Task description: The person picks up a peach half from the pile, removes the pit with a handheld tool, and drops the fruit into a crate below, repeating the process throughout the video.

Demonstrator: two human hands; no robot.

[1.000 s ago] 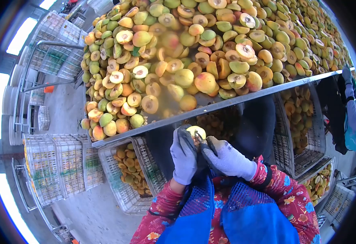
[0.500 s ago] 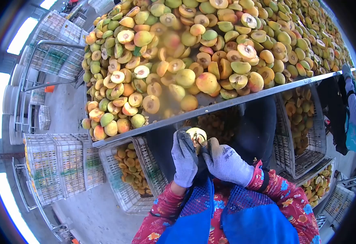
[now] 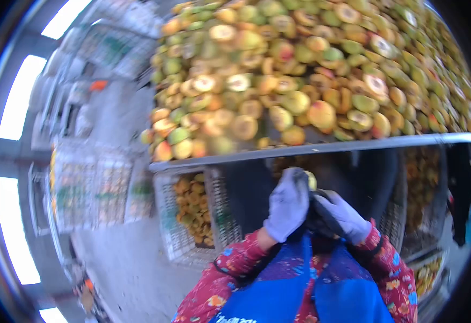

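Observation:
A pale yellow peach half (image 3: 312,181) shows between the fingers of my left hand (image 3: 288,203), which wears a light glove with a dark palm. My left fingers are closed around the fruit, above my lap and just in front of the table edge. Close beside it on the right is my right hand (image 3: 346,215), gloved the same way, with its dark palm side partly turned up. Its fingers look curled; blur hides what they hold, if anything. Many halved peaches (image 3: 321,116) lie heaped on the metal-edged table (image 3: 321,151) beyond my hands.
A plastic crate (image 3: 175,237) of peach pieces stands on the floor to my left. Another filled crate (image 3: 424,199) is under the table on the right. Stacked crates (image 3: 95,183) stand farther left. Dark clothing of another person (image 3: 461,177) shows at the far right.
The view has swung left, shifting everything rightward in the picture. My right hand has turned, showing more of its dark palm side. The peach half is now mostly hidden by my left fingers.

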